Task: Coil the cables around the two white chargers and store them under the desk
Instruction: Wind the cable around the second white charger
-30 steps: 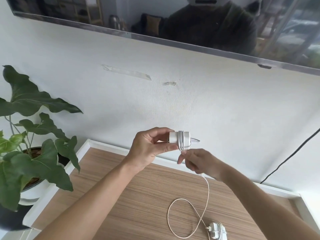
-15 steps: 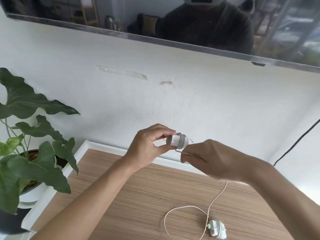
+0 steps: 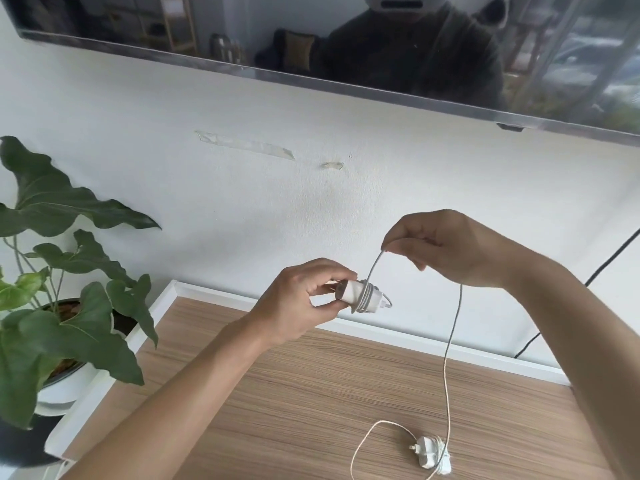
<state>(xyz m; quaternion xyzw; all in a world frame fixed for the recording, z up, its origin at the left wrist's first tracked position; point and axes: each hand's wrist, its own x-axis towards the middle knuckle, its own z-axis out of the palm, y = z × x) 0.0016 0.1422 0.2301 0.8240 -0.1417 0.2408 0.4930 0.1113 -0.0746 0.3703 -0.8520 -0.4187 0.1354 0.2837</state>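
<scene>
A white wall (image 3: 311,202) fills most of the view, and along its top hangs a dark, glossy screen (image 3: 346,46) that mirrors a room and a seated person. Taking the wooden desk (image 3: 329,393) as the landmark: it sits against the foot of that wall, edged by a white rim (image 3: 398,332) on its far and left sides. Off the desk's left edge stands a broad-leaved green plant (image 3: 59,306) in a white pot (image 3: 65,389). A black cord (image 3: 602,265) runs down the wall above the desk's far right corner. Above the desk's far edge, near its middle, the left hand (image 3: 301,303) holds the first white charger (image 3: 360,295) in the air, thumb and fingertips curled round its left end, with several turns of cable already round its body. Up and to the right of that, higher above the desk, the right hand (image 3: 446,247) pinches the white cable (image 3: 450,341) between thumb and fingers, the rest of the fingers curled in. From the pinch one short stretch slopes down to the charger's coils; the longer part hangs down to the desk top. On the desk's near right part lies the second white charger (image 3: 431,453), on its side with its prongs pointing left, and the cable lies in a loose loop on the wood just left of it. Two scraps of clear tape (image 3: 246,145) cling to the wall, high above the desk's far edge.
</scene>
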